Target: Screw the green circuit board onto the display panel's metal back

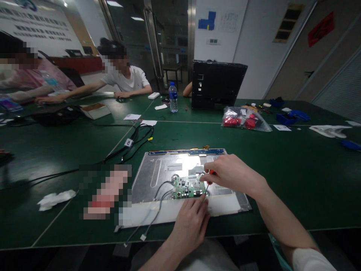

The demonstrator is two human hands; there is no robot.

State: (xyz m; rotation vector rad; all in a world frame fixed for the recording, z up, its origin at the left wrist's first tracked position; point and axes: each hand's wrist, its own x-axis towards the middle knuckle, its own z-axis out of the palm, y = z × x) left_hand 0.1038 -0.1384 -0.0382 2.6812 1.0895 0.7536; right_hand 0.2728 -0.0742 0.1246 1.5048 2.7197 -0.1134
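The green bench (pixel 282 180) fills most of the view. On the wall behind, at far left, a large sign (pixel 42 30) carries rows of dark characters, too blurred to read. A black monitor housing (pixel 220 82) stands upright toward the bench's far side. A metal display panel (pixel 143 188) lies flat at the near edge, in front of the person; a small printed label (pixel 173 167) on it is illegible. A red paper (pixel 321 29) on the door bears a dark character that cannot be made out. Beyond the panel to the right lies a clear plastic bag (pixel 262 124) of red items. The water bottle (pixel 173 99) has a blue label with unreadable lettering. The right hand (pixel 221 169) is closed around a red-and-black screwdriver (pixel 212 172), tip down at the right end of the green circuit board (pixel 184 184), which sits on the panel. The left hand (pixel 193 216) rests at the panel's near edge, fingers together; whether they pinch anything cannot be told. A white cable tag (pixel 128 142) shows a mark resembling a 2.
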